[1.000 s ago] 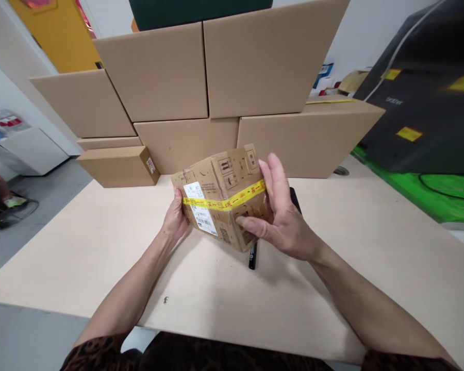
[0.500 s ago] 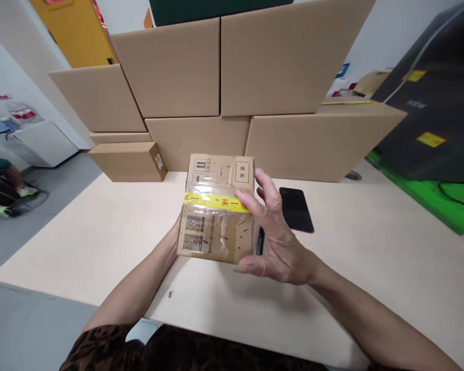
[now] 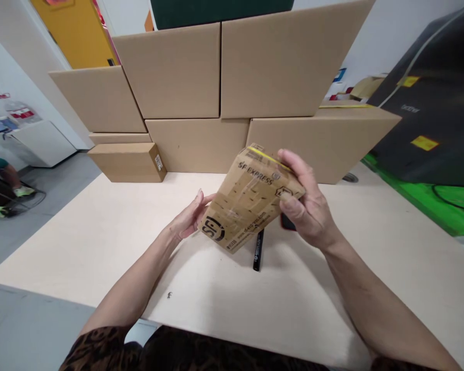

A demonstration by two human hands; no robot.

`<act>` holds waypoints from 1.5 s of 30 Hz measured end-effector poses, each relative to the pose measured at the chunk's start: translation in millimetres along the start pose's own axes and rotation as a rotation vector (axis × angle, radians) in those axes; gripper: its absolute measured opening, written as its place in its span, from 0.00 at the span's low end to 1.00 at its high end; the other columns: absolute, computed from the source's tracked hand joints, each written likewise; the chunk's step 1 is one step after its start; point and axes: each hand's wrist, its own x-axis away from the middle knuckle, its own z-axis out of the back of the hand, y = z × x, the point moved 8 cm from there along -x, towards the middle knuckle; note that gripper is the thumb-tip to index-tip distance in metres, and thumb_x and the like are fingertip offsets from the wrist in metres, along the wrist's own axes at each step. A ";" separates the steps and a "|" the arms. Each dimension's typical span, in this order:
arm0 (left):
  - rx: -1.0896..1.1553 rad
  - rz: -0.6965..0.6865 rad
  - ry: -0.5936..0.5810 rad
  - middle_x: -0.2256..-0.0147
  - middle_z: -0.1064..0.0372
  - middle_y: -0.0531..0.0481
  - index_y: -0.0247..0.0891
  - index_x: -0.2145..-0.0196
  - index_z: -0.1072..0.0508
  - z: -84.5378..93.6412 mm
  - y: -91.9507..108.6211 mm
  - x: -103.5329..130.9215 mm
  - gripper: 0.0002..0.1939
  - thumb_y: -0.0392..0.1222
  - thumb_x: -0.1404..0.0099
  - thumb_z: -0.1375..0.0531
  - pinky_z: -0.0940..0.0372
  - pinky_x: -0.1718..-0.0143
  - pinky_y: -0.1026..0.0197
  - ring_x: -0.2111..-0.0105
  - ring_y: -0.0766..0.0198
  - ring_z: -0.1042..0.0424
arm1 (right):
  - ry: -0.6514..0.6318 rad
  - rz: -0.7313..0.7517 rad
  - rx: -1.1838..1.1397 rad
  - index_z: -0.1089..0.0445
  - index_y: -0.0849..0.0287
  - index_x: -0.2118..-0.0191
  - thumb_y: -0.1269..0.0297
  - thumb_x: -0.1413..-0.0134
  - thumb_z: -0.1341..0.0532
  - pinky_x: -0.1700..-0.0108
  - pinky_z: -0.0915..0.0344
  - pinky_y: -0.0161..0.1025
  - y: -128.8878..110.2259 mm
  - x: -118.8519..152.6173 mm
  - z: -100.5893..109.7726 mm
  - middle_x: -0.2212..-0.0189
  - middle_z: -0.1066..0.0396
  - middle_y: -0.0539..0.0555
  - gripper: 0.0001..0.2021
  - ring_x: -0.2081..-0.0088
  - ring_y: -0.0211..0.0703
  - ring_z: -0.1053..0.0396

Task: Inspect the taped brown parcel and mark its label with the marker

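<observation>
Stacked cardboard boxes (image 3: 220, 77) wall off the pale surface (image 3: 81, 242) at twelve o'clock, a yellow door (image 3: 77, 31) at eleven, grey floor (image 3: 19, 226) at nine, a green mat (image 3: 429, 196) at three.

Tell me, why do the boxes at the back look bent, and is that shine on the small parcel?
Head view: the wide lens bows the stacked cartons outward toward the edges. Glare streaks across the clear tape on the small parcel, held between the left hand and right hand. Lighting is soft, with faint shadows on the table; the far right edge looks slightly smeared.
</observation>
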 end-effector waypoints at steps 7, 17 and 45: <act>-0.164 -0.272 0.221 0.51 0.15 0.36 0.35 0.42 0.19 8.7 30.0 4.6 0.41 0.75 0.34 0.35 0.22 0.53 0.55 0.53 0.49 0.15 | 0.305 -0.217 -0.113 0.25 0.42 0.36 0.33 0.31 0.41 0.28 0.36 0.64 44.2 -6.6 23.3 0.38 0.22 0.54 0.28 0.33 0.62 0.29; -1.104 -0.744 0.315 0.18 0.62 0.47 0.64 0.21 0.53 8.3 39.0 17.0 0.49 0.62 0.29 0.32 0.50 0.24 0.30 0.20 0.38 0.58 | 0.418 -0.861 -0.583 0.23 0.45 0.45 0.23 0.44 0.40 0.36 0.28 0.64 127.0 23.0 -31.8 0.33 0.24 0.53 0.35 0.28 0.65 0.34; 0.097 0.027 0.275 0.51 0.15 0.41 0.45 0.39 0.23 17.6 -9.3 -0.4 0.37 0.74 0.33 0.37 0.25 0.69 0.53 0.64 0.49 0.16 | 0.299 -0.809 -0.771 0.27 0.31 0.37 0.38 0.39 0.32 0.40 0.23 0.58 86.0 99.4 -29.8 0.29 0.31 0.42 0.26 0.31 0.53 0.31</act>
